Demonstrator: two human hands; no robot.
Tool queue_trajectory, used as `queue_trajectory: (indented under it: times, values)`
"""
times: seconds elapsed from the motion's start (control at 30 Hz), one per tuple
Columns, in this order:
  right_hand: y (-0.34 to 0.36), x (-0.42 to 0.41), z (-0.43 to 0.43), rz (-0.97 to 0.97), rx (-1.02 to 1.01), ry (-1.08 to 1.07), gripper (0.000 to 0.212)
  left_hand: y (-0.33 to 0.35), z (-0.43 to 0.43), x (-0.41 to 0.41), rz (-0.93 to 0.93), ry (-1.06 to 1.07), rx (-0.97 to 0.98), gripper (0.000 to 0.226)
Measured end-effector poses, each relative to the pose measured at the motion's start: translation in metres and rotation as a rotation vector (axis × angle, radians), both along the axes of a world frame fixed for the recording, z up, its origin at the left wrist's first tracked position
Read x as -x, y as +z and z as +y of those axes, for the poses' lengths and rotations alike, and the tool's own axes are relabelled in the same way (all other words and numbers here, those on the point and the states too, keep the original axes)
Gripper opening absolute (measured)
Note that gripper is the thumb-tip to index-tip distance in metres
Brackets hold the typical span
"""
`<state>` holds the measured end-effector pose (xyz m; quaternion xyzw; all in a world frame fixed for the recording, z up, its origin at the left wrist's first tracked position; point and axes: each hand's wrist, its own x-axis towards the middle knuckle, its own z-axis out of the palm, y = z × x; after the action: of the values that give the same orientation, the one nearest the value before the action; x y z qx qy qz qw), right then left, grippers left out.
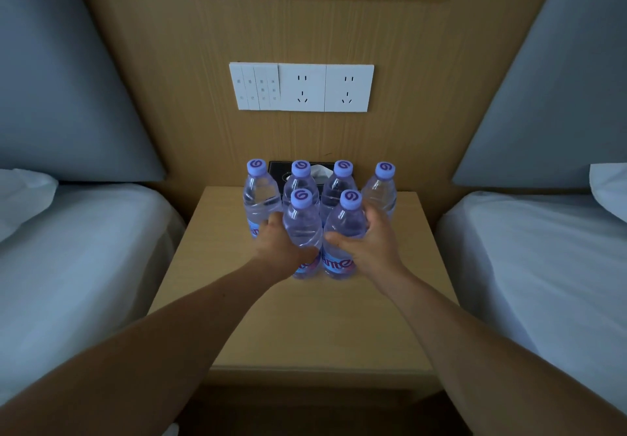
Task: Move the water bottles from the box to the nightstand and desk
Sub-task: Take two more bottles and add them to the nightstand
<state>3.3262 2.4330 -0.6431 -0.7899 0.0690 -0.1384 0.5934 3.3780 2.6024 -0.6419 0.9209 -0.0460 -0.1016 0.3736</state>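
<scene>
Six water bottles [261, 194] stand upright in two rows on a wooden nightstand [305, 327] at the centre of the frame, between two beds [84, 249]. The left hand [274, 245] grips the front left bottle [302, 228]; the right hand [371, 242] grips the front right bottle [347, 228]. No box or desk shows, so the desk's share likely remains.
</scene>
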Motion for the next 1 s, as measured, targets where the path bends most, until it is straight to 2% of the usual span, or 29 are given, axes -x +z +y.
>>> queue_trajectory:
  times: [0.17, 0.27, 0.33, 0.43, 0.57, 0.73, 0.87, 1.0]
  values:
    - [0.027, 0.014, -0.001, 0.082, 0.036, 0.074, 0.063, 0.039, 0.0, 0.016, 0.034, 0.037, -0.033, 0.09]
    - [0.062, 0.021, -0.003, 0.104, 0.123, 0.083, 0.047, 0.072, 0.002, 0.026, 0.043, -0.005, -0.136, 0.11]
    - [0.093, 0.028, -0.005, 0.113, 0.225, 0.094, 0.041, 0.1, 0.003, 0.035, 0.083, 0.003, -0.181, 0.105]
    - [0.143, 0.046, -0.008, 0.181, 0.428, 0.16, 0.033, 0.151, 0.001, 0.052, 0.025, -0.042, -0.301, 0.095]
    - [0.206, 0.079, -0.019, 0.38, 0.676, 0.218, 0.079, 0.226, -0.005, 0.079, 0.005, -0.156, -0.444, 0.083]
    - [0.273, 0.118, -0.025, 0.41, 0.763, 0.152, 0.08, 0.299, -0.012, 0.109, -0.068, -0.314, -0.568, 0.079]
    - [0.312, 0.153, -0.021, 0.486, 0.797, 0.086, 0.081, 0.335, -0.022, 0.124, -0.173, -0.41, -0.559, 0.074]
    - [0.347, 0.196, -0.02, 0.549, 0.765, -0.058, 0.085, 0.365, -0.039, 0.143, -0.218, -0.598, -0.564, 0.07]
